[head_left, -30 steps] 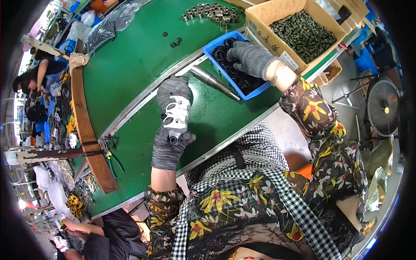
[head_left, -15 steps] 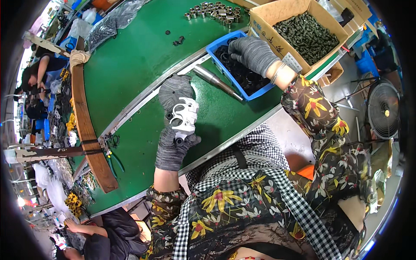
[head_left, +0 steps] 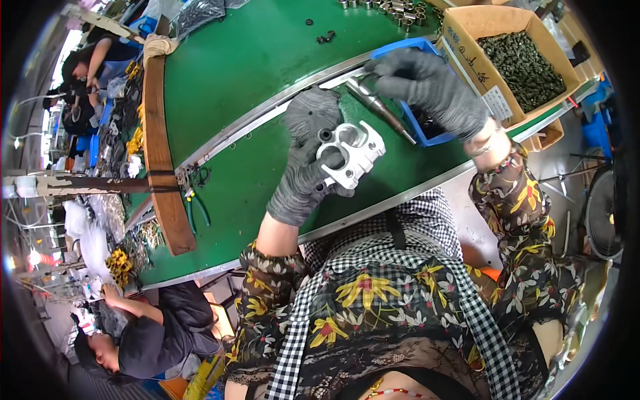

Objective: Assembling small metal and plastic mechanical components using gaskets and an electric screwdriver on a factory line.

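My left hand (head_left: 298, 187), in a grey knitted glove, grips a silver metal casting (head_left: 353, 157) with two large round bores, held tilted above the green table. Just beyond it lies a grey knitted bundle (head_left: 312, 110), perhaps a glove or cloth. My right hand (head_left: 437, 90), gloved alike, is above the blue tray (head_left: 437, 139). Its fingers are drawn together toward the left; whatever they hold is too small to make out. The tray carries small black parts, mostly hidden by this hand. Between the hands a stepped steel rod (head_left: 381, 109) lies on the table.
A cardboard box (head_left: 467, 57) of small dark parts stands at the right, beyond the tray. Several metal sleeves (head_left: 403, 13) sit at the far edge. Pliers (head_left: 198, 210) lie left beside a curved wooden board (head_left: 163, 153). Two other people are at the left.
My right hand has lifted out of the blue tray and come left toward the casting. My left hand has turned the casting so its bores face up more. The whole view has shifted.
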`<state>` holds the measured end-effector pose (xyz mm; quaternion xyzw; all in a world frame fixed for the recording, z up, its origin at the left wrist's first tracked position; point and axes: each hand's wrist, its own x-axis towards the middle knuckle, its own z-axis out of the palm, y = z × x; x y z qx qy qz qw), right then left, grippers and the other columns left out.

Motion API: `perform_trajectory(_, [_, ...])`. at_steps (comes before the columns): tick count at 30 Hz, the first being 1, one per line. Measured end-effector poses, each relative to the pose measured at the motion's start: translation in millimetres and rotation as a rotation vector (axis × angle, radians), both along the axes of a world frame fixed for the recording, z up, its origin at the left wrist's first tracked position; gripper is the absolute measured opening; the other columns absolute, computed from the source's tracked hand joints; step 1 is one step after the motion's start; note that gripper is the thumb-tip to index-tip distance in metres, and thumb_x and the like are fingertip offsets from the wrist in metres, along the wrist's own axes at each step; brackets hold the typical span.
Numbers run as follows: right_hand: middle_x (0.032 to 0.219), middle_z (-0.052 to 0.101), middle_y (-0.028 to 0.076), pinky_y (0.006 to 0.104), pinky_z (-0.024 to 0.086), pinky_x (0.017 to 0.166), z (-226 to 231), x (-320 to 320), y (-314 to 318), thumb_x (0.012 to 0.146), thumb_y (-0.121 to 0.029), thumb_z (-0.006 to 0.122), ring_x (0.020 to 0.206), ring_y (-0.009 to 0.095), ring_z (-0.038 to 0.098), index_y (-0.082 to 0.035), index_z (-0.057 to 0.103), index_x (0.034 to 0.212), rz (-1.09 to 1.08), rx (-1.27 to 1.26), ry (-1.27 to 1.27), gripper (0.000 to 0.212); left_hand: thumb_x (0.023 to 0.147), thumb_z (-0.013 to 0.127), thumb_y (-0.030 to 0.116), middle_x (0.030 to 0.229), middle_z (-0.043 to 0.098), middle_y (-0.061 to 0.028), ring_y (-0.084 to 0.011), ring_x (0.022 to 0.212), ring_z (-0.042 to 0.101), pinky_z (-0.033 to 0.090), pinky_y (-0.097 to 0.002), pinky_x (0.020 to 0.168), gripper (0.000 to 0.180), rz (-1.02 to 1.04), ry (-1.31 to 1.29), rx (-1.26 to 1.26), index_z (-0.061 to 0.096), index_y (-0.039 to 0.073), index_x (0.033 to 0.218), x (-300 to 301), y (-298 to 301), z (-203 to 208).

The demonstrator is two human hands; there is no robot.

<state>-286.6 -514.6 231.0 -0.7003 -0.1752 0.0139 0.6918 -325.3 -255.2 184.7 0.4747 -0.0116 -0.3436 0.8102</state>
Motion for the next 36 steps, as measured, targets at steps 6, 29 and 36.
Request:
perform_trajectory(6, [0.09, 0.064, -0.001, 0.0214, 0.048, 0.075, -40.2, -25.0, 59.9, 0.092, -0.025, 0.064, 0.084, 0.006, 0.058, -0.004, 0.063, 0.099, -0.099, 0.43, 0.355, 0.023, 0.083, 0.07, 0.034, 0.102, 0.063, -0.0131, -0.0232, 0.092, 0.063, 0.053, -0.0416, 0.086, 0.049, 0.025, 0.356, -0.478, 0.053, 0.002, 0.116, 9.5, 15.6, -9.5])
perform_trajectory(29, [0.106, 0.06, 0.008, 0.0321, 0.049, 0.088, -42.8, -40.2, 74.4, 0.072, -0.012, 0.081, 0.102, 0.018, 0.057, -0.005, 0.065, 0.086, -0.222, -0.012, -0.267, 0.022, 0.084, 0.069, 0.011, 0.101, 0.061, -0.0053, -0.0132, 0.087, 0.06, 0.052, -0.0262, 0.074, 0.035, 0.399, -0.461, 0.116, 0.054, 0.002, 0.114, -1.0, -14.0, -10.2])
perform_trajectory(36, [0.109, 0.059, 0.006, 0.0289, 0.052, 0.083, -39.8, -40.6, 77.0, 0.073, -0.009, 0.079, 0.099, 0.015, 0.058, -0.005, 0.065, 0.087, -0.2, 0.061, -0.207, 0.019, 0.087, 0.066, 0.014, 0.109, 0.059, -0.0057, -0.0125, 0.091, 0.058, 0.051, -0.0265, 0.078, 0.042, 0.437, -0.349, -0.053, 0.05, 0.002, 0.124, -7.2, -17.5, -1.2])
